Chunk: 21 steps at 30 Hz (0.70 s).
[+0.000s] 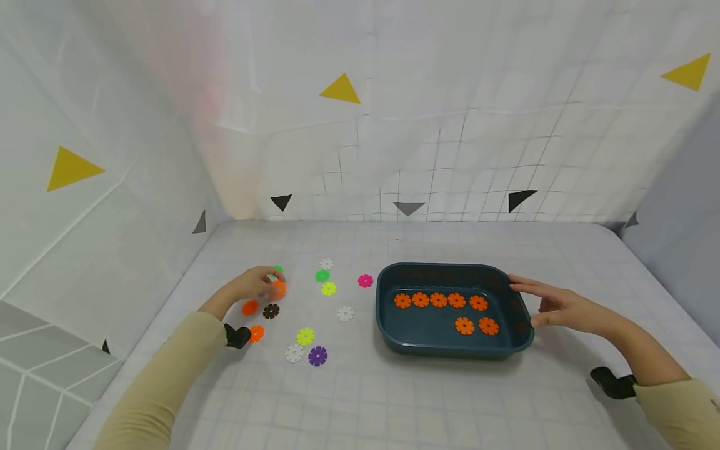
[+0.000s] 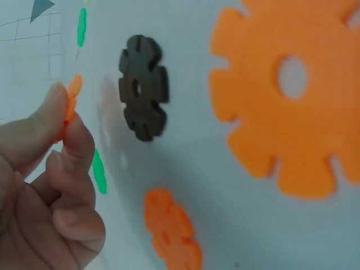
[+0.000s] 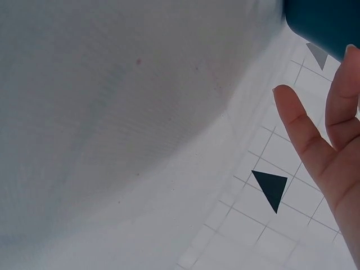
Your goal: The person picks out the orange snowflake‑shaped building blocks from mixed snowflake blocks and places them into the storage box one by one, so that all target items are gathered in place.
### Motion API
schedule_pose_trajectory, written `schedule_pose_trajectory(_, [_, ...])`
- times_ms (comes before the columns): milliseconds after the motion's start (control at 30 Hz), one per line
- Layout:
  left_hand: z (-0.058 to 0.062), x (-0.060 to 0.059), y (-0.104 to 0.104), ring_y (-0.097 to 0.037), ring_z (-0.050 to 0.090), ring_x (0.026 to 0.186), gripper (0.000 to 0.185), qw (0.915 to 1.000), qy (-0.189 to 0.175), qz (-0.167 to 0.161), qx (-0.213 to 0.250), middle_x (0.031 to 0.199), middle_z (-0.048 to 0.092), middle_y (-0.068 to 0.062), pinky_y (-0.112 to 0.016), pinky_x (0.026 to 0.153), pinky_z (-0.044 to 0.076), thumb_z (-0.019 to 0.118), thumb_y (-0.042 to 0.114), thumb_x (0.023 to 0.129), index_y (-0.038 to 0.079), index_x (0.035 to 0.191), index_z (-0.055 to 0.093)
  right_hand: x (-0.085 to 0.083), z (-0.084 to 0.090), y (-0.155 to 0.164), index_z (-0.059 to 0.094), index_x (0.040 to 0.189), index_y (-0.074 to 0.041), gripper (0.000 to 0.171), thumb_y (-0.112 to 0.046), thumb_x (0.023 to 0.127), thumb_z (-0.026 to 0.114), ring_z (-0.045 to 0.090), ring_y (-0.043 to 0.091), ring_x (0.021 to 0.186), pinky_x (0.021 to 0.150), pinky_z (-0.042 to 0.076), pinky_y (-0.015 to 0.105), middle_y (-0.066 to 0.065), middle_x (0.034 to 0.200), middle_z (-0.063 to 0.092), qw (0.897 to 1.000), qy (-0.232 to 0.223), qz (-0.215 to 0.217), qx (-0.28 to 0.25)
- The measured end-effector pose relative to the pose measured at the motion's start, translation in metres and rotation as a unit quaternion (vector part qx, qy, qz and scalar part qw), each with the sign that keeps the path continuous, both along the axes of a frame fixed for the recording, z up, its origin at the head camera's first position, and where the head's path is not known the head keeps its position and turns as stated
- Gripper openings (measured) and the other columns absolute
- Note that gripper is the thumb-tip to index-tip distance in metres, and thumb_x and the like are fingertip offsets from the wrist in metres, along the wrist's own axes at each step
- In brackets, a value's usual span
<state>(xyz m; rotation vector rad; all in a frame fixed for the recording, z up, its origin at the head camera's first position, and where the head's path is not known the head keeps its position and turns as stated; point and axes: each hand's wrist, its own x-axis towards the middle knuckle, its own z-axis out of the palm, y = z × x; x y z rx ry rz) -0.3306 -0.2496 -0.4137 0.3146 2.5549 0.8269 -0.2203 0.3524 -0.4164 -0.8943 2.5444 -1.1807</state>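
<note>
My left hand [image 1: 255, 285] pinches an orange snowflake disc [image 1: 279, 289] between thumb and finger, just above the table at the left. In the left wrist view the pinched orange disc [image 2: 71, 101] shows edge-on at my fingertips [image 2: 79, 138]. Below it lie a brown disc [image 2: 143, 87] and two orange discs [image 2: 292, 95] [image 2: 171, 230]. My right hand [image 1: 554, 306] is open, its straight fingers at the right rim of a dark blue tray [image 1: 388, 325]. Several orange discs [image 1: 439, 300] lie inside the tray. In the right wrist view only my fingers [image 3: 304, 132] and a tray corner [image 3: 326, 22] show.
Loose discs lie scattered left of the tray: green [image 1: 322, 275], yellow-green [image 1: 329, 289], pink [image 1: 365, 280], white [image 1: 345, 314], purple [image 1: 317, 355], brown [image 1: 271, 310], orange [image 1: 250, 307]. White gridded cloth walls with triangle markers close off the table's left, back and right.
</note>
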Motion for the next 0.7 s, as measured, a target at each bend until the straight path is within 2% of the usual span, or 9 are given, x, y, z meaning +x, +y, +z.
schedule_pose_trajectory(233, [0.004,-0.002,0.006,-0.018,0.046,0.062,0.022,0.9993,0.017,-0.023,0.023,0.082,0.053,-0.007,-0.027,0.060,0.038,0.052,0.012,0.092,0.005,0.112,0.058,0.001,0.001,-0.001,0.034,0.136,0.006,0.060,0.001,0.083,0.061,0.046,0.014,0.067,0.053,0.039,0.026,-0.036,0.139,0.020,1.000,-0.001,-0.001,0.000])
schedule_pose_trajectory(467, [0.012,-0.001,0.017,-0.016,0.039,0.055,0.026,0.9978,0.013,-0.034,0.055,0.080,0.052,-0.008,-0.024,0.052,0.031,0.051,0.017,0.094,0.005,0.116,0.058,0.000,0.000,0.000,0.033,0.136,0.006,0.060,0.002,0.083,0.060,0.046,0.013,0.067,0.053,0.039,0.026,-0.034,0.141,0.020,1.000,0.004,0.006,-0.006])
schedule_pose_trajectory(600, [0.017,0.000,0.025,-0.014,0.037,0.050,0.028,0.9971,0.014,-0.023,0.071,0.080,0.052,-0.015,-0.024,0.050,0.031,0.049,0.016,0.095,0.004,0.118,0.058,0.000,0.000,0.000,0.034,0.136,0.005,0.060,0.002,0.083,0.060,0.046,0.013,0.066,0.052,0.038,0.027,-0.033,0.141,0.020,1.000,0.005,0.006,-0.006])
schedule_pose_trajectory(700, [0.021,0.000,0.030,-0.014,0.035,0.047,0.029,0.9969,0.012,-0.003,0.078,0.081,0.051,-0.019,-0.024,0.048,0.030,0.047,0.016,0.096,0.005,0.119,0.058,0.001,0.000,0.000,0.034,0.136,0.005,0.059,0.001,0.083,0.060,0.045,0.014,0.066,0.052,0.038,0.027,-0.034,0.141,0.020,1.000,0.005,0.004,-0.006])
